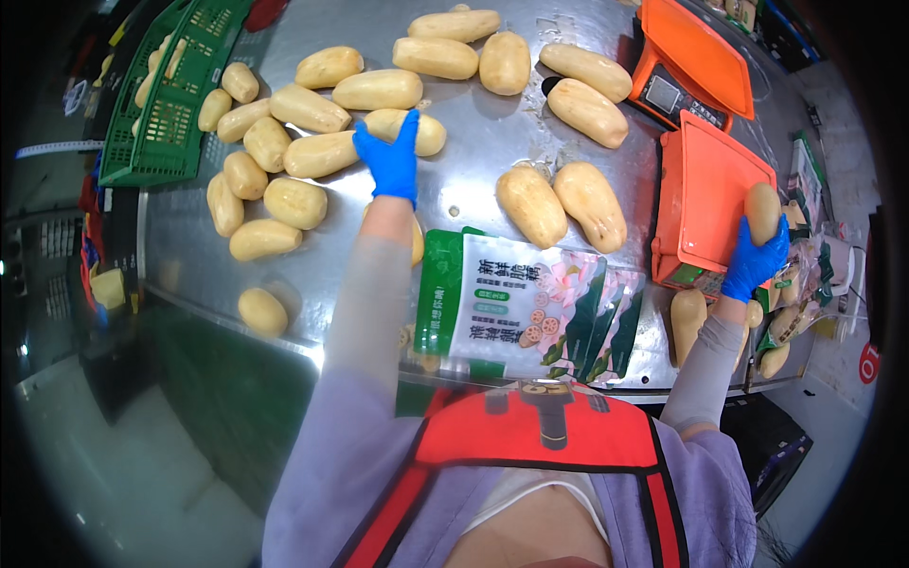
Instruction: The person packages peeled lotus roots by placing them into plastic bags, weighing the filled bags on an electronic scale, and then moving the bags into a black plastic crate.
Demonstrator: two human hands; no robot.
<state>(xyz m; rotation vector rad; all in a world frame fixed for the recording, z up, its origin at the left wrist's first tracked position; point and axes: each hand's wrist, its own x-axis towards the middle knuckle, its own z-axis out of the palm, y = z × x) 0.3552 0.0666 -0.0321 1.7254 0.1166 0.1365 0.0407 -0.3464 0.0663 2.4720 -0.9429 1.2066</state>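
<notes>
In a blue glove, my left hand (389,165) reaches over the near side of a pale lotus root segment (428,133), with thumb and fingers spread. Whether it grips the segment is hard to tell. Another lotus root segment (321,155) lies just left of those fingers. My right hand (761,259), also gloved in blue, holds a smaller lotus root segment (763,211) upright at the right edge of the nearer orange scale's pan (724,192). In front of me lie printed plastic bags (529,305), with two lotus root segments (531,206) just beyond them.
Many lotus root segments (309,108) are spread over the metal table (454,188). A green plastic crate (167,121) holds more at the left edge. Behind the nearer scale stands a second orange scale (699,53). Filled bags (788,319) and loose segments (687,323) lie at right.
</notes>
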